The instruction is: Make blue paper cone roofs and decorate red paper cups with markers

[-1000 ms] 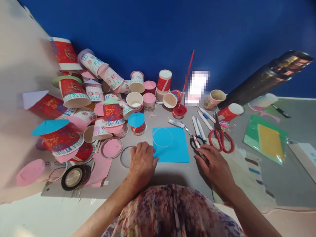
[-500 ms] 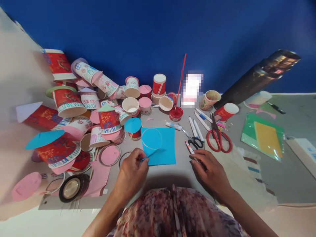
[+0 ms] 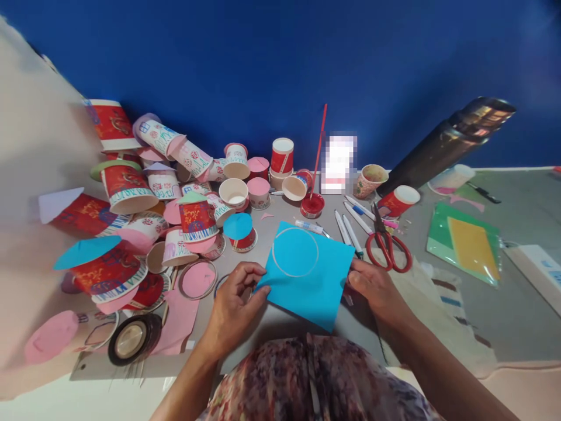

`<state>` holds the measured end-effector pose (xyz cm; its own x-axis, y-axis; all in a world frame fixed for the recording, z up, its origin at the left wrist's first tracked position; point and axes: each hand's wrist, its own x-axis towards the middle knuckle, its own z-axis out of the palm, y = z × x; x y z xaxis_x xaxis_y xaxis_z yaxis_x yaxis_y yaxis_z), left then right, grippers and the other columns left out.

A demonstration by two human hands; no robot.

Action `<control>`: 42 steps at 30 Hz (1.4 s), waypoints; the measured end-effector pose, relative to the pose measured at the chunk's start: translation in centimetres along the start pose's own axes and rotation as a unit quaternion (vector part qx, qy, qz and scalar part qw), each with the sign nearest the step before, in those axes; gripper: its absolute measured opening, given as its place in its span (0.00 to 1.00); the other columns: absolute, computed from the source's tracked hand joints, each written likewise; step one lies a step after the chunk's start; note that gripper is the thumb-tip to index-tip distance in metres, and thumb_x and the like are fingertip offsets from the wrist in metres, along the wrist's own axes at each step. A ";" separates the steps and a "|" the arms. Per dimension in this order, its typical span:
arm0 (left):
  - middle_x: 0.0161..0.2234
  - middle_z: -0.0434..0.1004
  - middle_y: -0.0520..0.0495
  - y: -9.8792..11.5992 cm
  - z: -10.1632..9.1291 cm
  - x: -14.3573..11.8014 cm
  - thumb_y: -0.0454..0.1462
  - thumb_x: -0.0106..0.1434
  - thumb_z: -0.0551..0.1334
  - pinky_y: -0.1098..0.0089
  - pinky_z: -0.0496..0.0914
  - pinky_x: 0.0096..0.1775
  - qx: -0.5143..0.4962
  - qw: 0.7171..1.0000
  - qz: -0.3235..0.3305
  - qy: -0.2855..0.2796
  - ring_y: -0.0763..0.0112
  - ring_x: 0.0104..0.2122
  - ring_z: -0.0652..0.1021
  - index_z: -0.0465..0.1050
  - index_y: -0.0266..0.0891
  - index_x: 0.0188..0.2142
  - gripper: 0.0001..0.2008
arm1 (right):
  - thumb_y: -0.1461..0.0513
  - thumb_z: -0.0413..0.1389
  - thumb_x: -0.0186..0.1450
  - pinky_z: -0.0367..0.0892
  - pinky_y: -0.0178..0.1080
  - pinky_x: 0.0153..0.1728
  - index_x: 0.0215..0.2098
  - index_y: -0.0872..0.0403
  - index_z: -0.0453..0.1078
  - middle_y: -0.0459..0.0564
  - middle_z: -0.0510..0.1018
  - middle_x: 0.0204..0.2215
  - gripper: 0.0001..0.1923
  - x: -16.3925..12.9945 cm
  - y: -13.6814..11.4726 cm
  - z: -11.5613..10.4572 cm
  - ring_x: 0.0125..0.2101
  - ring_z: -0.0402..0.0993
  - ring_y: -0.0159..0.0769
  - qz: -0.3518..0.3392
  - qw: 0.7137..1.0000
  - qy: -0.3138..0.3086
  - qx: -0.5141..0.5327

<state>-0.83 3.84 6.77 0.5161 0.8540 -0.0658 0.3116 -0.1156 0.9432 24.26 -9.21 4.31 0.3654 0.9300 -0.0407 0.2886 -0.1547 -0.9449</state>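
A sheet of blue paper (image 3: 315, 280) is raised and tilted above the table in front of me, a pale circle outlined near its upper left part. My left hand (image 3: 239, 298) pinches its left edge between thumb and fingers. At the opposite edge, my right hand (image 3: 372, 289) grips the sheet, thumb on top and fingers partly hidden behind it. The paper covers most of a small pair of black-handled scissors. Beyond its top edge lies a white tube (image 3: 308, 225). Red-handled scissors (image 3: 389, 248) rest just past my right hand.
Decorated paper cups (image 3: 199, 219) crowd the left side, with a tape roll (image 3: 134, 339) in front. White markers (image 3: 350, 231), a red pot (image 3: 312, 206) with a stick and a leaning black flask (image 3: 438, 149) stand farther back. Plastic packets of coloured paper (image 3: 464, 242) lie right.
The blue paper has been lifted off the table and turned clockwise, nearer to me. My right hand has let go of the red-and-white marker and taken the paper's right edge.
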 end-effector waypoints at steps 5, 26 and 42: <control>0.32 0.78 0.52 0.2 -0.4 0.8 0.40 0.61 0.66 0.72 0.69 0.35 -0.074 0.995 -0.046 -0.042 0.71 0.31 0.77 0.67 0.42 0.55 0.23 | 0.44 0.59 0.65 0.61 0.34 0.19 0.24 0.52 0.67 0.43 0.70 0.15 0.23 1.6 -0.6 -0.4 0.17 0.67 0.32 0.064 0.997 0.001 0.044; 0.40 0.86 0.40 -0.8 1.0 2.6 0.43 0.50 0.77 0.58 0.79 0.41 -0.310 0.925 -0.203 -0.087 0.54 0.38 0.85 0.81 0.38 0.45 0.23 | 0.54 0.56 0.64 0.64 0.41 0.29 0.41 0.54 0.80 0.58 0.83 0.37 0.15 1.1 3.8 -7.7 0.31 0.78 0.46 0.084 0.873 0.227 -0.422; 0.40 0.86 0.41 -2.1 0.7 2.4 0.37 0.53 0.75 0.58 0.76 0.47 -0.431 0.882 -0.169 -0.088 0.56 0.40 0.84 0.82 0.37 0.45 0.18 | 0.50 0.52 0.68 0.58 0.42 0.30 0.43 0.55 0.78 0.62 0.80 0.37 0.20 2.8 2.9 -7.2 0.34 0.76 0.51 0.156 0.843 0.177 -0.483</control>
<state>0.27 5.77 4.43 0.6489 0.6652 -0.3695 -0.2117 0.6243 0.7520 32.47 -9.49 3.81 0.7484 0.6628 0.0235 0.6538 -0.7314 -0.1937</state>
